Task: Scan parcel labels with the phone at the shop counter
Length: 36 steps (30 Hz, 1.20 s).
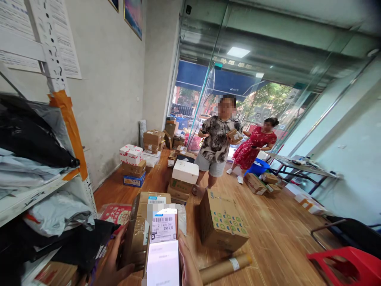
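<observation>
My left hand is at the left side of a brown cardboard box, fingers along its edge and thumb low in front, gripping it. The box carries clear tape and a white shipping label with a blue strip. In my right hand is a smartphone, held upright in front of the box. Its lit screen shows a label with a barcode and printed text above a pale panel. The phone covers part of the box and its label.
A large carton and a cardboard tube lie on the wooden floor. Shelving with bagged parcels stands left. Stacked boxes lie ahead. One person holds a small parcel; another stands behind. A red stool is right.
</observation>
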Motion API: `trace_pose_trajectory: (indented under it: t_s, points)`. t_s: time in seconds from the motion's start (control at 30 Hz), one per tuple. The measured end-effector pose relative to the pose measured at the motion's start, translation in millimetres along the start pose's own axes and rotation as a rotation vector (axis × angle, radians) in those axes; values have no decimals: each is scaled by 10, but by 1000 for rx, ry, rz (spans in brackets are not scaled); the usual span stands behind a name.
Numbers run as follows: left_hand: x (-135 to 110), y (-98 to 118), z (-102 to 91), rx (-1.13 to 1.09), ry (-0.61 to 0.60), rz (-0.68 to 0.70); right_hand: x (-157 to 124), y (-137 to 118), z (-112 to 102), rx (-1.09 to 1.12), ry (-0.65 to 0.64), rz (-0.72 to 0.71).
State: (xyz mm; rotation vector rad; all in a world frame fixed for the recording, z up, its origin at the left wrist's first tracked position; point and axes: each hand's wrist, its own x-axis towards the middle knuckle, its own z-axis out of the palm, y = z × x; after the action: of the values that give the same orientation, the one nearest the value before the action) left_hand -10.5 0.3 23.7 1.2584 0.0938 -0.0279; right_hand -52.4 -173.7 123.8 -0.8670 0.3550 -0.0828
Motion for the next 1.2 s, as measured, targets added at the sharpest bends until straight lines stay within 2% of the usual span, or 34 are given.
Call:
trace_pose_trajectory:
  t_s: [0.13,0.3,0.37,0.47,0.6,0.73,0.9,1.0,1.1,1.2]
  points:
    - [34,-25,-4,-31,28,48,-36,-15,37,-92,-15,-38]
    - [71,-90,-37,-80,37,7,-10,41,-19,-69,-27,-24]
    - [83,-108,-65,-88,28,1,10,72,-57,-98,6,-42]
    - [113,-129,-136,-67,-23,-24,8,81,-67,-118,-14,-53]
    - [180,-171,-245,-10,-96,-30,-58,12,44,-76,-40,-49]
    - [180,-181,-262,1,-99,-54,-103,-54,170,4,-54,-8]
    - [78,-160,-212,107,-21,22,9,0,170,67,-59,176]
    - [53,-207,-224,179,-2,72,137,93,99,56,61,333]
    - [53,-292,-238,172,-24,44,240,180,15,35,120,465]
    - [72,-375,-230,133,-79,2,265,227,-66,51,93,483]
